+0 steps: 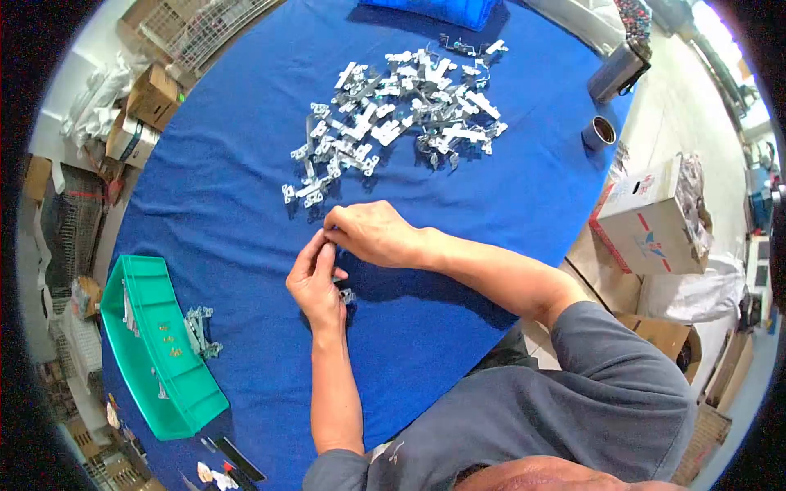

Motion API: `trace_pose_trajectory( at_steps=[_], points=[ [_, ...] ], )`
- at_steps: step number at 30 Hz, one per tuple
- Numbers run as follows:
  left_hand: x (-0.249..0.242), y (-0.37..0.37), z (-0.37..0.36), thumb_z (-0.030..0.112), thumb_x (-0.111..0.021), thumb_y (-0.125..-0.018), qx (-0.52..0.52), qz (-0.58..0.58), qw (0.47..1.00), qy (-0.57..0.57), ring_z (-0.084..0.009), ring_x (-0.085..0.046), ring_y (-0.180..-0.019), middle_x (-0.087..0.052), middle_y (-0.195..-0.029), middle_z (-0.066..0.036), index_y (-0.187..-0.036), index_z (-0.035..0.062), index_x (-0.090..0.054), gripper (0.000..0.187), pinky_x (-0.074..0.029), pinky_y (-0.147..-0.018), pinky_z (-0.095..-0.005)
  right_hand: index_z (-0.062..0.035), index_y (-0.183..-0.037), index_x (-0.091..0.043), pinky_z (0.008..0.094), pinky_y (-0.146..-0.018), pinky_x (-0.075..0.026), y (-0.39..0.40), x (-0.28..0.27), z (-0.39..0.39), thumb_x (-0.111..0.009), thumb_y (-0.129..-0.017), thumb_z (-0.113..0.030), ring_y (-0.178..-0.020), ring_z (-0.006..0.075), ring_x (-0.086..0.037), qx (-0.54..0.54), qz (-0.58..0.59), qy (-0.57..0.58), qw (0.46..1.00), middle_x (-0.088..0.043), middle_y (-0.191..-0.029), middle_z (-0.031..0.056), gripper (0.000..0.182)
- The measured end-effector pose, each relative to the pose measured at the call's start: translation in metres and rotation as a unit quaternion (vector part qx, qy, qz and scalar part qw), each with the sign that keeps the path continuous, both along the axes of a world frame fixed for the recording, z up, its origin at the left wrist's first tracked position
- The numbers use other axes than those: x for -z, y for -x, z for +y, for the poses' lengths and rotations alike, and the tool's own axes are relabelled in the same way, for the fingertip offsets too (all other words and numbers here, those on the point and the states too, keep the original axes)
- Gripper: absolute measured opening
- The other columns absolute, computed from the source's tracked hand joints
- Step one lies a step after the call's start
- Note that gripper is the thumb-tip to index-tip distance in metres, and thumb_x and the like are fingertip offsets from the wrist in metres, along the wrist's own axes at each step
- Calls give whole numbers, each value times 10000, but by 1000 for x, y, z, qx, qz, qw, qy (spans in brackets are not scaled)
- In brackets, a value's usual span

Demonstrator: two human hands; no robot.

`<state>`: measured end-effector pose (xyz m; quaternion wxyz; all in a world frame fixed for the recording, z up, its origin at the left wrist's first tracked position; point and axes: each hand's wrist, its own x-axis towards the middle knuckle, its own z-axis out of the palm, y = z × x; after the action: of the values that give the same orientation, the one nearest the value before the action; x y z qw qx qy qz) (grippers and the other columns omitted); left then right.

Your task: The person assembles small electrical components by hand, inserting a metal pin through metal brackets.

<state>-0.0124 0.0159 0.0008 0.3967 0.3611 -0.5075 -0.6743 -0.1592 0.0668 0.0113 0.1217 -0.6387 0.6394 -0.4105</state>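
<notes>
My left hand (314, 286) is closed around a small silvery metal part (347, 296) that looks like a hinge, and one end of it sticks out beside the palm. The fingers of my right hand (378, 235) are pinched together against the left fingertips. Whatever lies between them is hidden. Just beyond the hands is a loose pile of similar metal hinge-like parts (390, 129) on the blue cloth (246, 221). To the left, a few more such parts (199, 331) lie against a green plastic bin (187, 398).
Small brass-coloured pieces (169, 339) are by the green bin's side. A blue crate (442, 11) stands at the far edge. A cup (598, 132) and a metal flask (616, 72) stand at the right edge, with a cardboard box (651, 221) on the floor beyond.
</notes>
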Motion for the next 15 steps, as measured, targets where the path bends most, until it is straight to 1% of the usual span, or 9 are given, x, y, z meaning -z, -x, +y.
trace_pose_trajectory(
  at_steps=[2,4,5,7,8,10,11,12,15],
  points=[
    [1,-2,-1,3,-626,-903,1,-7,1000,3,-82,-622,-695,-702,-1064,-118,-1181,-37,-645,281,-478,-502,-173,-31,-983,-535,453,-645,-507,0,0,0,-591,-932,-205,-762,340,-654,-2,-1,-5,1000,-641,-781,147,190],
    [2,-4,-1,-10,-627,-901,3,-5,1000,5,-90,-645,-791,-701,-1048,-98,-1167,-24,-658,268,-495,-515,-164,-28,-998,-527,445,-640,-509,-1,3,-1,-599,-929,-198,-761,338,-653,-14,-7,34,999,-638,-775,145,197],
    [2,-4,-2,-10,-627,-901,4,-5,1000,7,-90,-645,-791,-701,-1048,-98,-1167,-24,-658,268,-495,-515,-164,-28,-998,-527,445,-640,-509,-2,4,-1,-599,-929,-198,-761,338,-653,-12,-6,36,999,-638,-775,145,197],
    [-1,-3,-2,-6,-625,-904,-11,-14,1000,-6,-75,-631,-728,-705,-1025,-96,-1176,-23,-655,274,-478,-503,-162,-25,-992,-531,443,-628,-504,-1,3,-1,-615,-921,-178,-753,334,-652,-7,-38,62,997,-634,-775,142,188],
    [-1,-4,-3,-6,-625,-904,-8,-14,1000,-6,-75,-631,-728,-705,-1025,-96,-1176,-23,-655,274,-478,-503,-162,-25,-992,-531,443,-628,-504,-1,3,0,-615,-921,-178,-753,334,-652,-3,-37,62,997,-634,-775,142,188],
    [-6,-3,-4,-4,-620,-904,-37,-7,999,-23,-59,-592,-611,-710,-982,-89,-1172,-22,-657,271,-429,-452,-154,-25,-976,-546,435,-614,-500,2,3,0,-630,-912,-162,-740,331,-645,-12,-83,77,994,-631,-782,143,173],
    [-10,-3,-3,-5,-614,-905,-46,-37,998,-38,-50,-544,-518,-713,-945,-88,-1169,-26,-656,268,-378,-406,-149,-25,-976,-546,435,-614,-500,3,2,0,-630,-912,-162,-740,331,-645,-8,-79,77,994,-631,-782,143,173],
    [-9,-2,-2,-5,-614,-905,-43,-34,998,-38,-50,-544,-518,-713,-945,-88,-1169,-26,-656,268,-378,-406,-149,-27,-960,-555,430,-611,-501,3,2,0,-635,-906,-153,-735,325,-643,-6,-71,80,994,-627,-783,138,159],
    [-10,-3,-2,50,-629,-913,-44,-52,997,-35,-45,-525,-525,-705,-923,-41,-1210,6,-643,301,-342,-410,-160,-31,-933,-573,418,-607,-503,4,3,0,-641,-898,-143,-725,312,-641,-11,-43,101,994,-619,-782,127,136]
  ],
)
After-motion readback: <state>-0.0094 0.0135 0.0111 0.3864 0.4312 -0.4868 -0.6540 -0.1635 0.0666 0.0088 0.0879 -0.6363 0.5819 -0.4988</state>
